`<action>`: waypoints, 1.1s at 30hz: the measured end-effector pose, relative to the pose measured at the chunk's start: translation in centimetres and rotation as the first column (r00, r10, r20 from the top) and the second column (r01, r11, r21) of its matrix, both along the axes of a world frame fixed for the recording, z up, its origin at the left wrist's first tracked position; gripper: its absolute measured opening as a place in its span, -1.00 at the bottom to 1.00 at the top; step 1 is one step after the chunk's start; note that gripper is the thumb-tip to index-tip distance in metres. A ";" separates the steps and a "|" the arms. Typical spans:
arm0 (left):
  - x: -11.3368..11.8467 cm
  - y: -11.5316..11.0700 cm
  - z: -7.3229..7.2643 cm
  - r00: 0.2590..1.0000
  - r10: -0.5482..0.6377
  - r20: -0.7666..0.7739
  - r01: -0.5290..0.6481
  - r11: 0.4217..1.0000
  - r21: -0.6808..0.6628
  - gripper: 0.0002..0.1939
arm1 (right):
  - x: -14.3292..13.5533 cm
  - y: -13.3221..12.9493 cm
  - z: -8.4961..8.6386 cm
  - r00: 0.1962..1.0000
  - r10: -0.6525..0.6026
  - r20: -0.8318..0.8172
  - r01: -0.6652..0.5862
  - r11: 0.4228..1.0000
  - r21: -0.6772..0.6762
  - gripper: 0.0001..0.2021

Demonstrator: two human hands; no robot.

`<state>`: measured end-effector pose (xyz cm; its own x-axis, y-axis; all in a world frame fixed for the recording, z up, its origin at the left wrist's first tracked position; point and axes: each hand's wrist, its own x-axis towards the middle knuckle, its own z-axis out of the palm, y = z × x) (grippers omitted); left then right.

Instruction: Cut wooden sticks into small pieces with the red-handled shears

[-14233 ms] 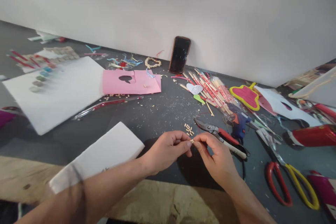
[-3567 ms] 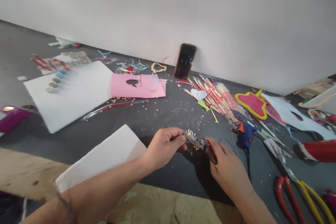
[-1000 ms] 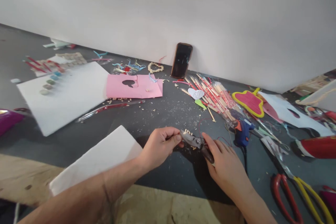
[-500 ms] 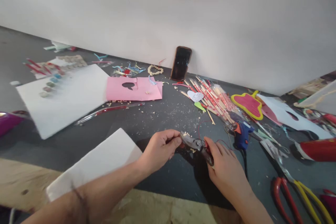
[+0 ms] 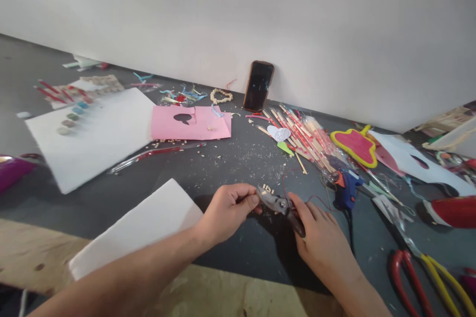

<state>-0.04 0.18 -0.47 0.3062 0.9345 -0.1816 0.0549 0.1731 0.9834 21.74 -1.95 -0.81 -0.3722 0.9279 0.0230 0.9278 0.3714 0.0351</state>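
My right hand [image 5: 322,240] is wrapped round the dark handles of a pair of pruning shears [image 5: 277,203], whose metal jaws point left. At the jaws, my left hand [image 5: 232,210] is closed in a pinch on a thin wooden stick, mostly hidden by the fingers; a pale bit of wood shows by the blade. Just beyond the jaws lie several short cut wood pieces [image 5: 268,188]. A thin red thread [image 5: 285,178] curls on the table behind the shears.
Several chopsticks in red-printed wrappers [image 5: 293,131] lie ahead, near a blue glue gun [image 5: 347,188]. Large scissors [image 5: 409,245] are at right. White boards [image 5: 141,228] and pink card [image 5: 208,126] lie left. A phone [image 5: 259,85] leans on the wall. A beaded heart [image 5: 220,96] lies near it.
Both hands stay nearly in place at the shears. The short pieces beyond the jaws now appear separate and clearer. The view has shifted slightly.
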 end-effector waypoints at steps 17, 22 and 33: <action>0.1 0.1 0.6 0.999 0.042 0.013 -0.042 0.997 0.061 -0.79 | -0.3 0.3 0.4 0.998 -0.036 0.054 0.030 0.993 0.112 -0.42; 0.1 0.1 0.5 0.999 0.042 0.011 -0.043 0.998 0.047 -0.81 | -0.3 0.4 0.2 0.999 -0.026 0.041 0.021 0.994 0.105 -0.42; 0.2 0.1 -0.4 1.000 0.019 0.023 -0.019 1.000 -0.023 -0.77 | -0.1 0.5 0.0 1.000 -0.023 0.007 0.022 1.000 0.019 -0.39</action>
<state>0.20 0.31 -0.82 0.2926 0.9359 -0.1964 0.0290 0.1966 0.9800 21.63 -1.47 -0.79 -0.3515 0.9354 0.0381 0.9356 0.3496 0.0488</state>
